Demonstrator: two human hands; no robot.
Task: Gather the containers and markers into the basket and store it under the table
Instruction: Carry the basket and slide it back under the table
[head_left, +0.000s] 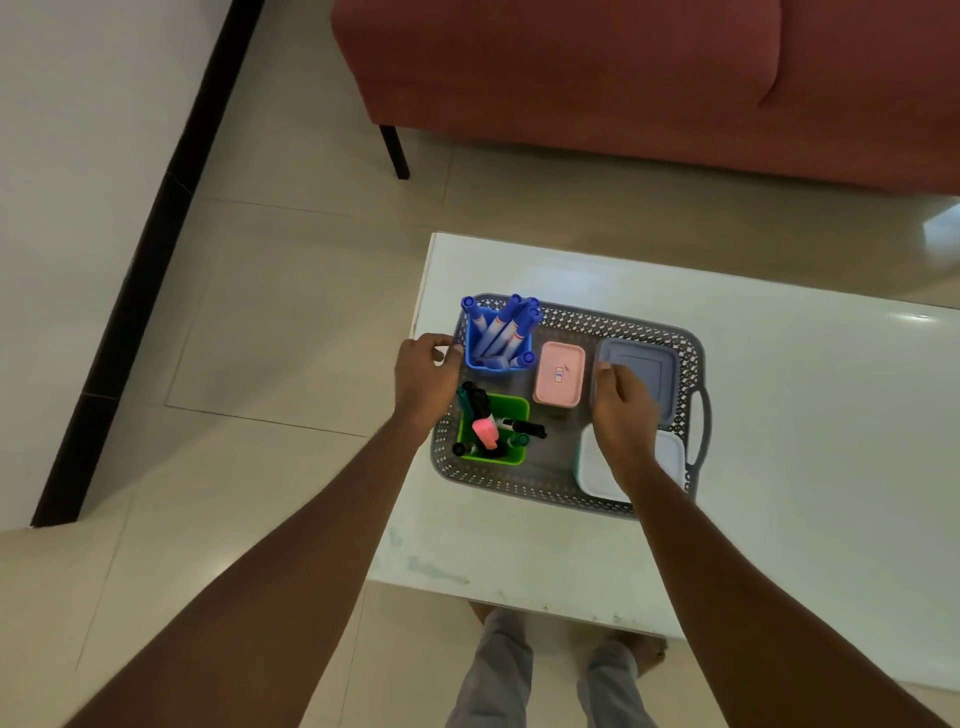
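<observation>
A grey perforated basket (519, 486) sits on the left part of the white table (805, 441). Inside it stand a blue cup (475, 358) full of blue markers and a green cup (514, 410) holding black, teal and pink markers. A pink lidded container (559, 374), a grey-blue lidded container (644, 364) and a white container (670, 457) also lie inside. My left hand (423, 379) curls around the basket's left handle. My right hand (623, 410) grips the near left corner of the grey-blue container and covers part of the white one.
A red sofa (597, 67) on dark legs stands beyond the table across a strip of tiled floor (291, 312). A white wall with a black skirting board runs along the left. My legs and bare feet show below the table's near edge.
</observation>
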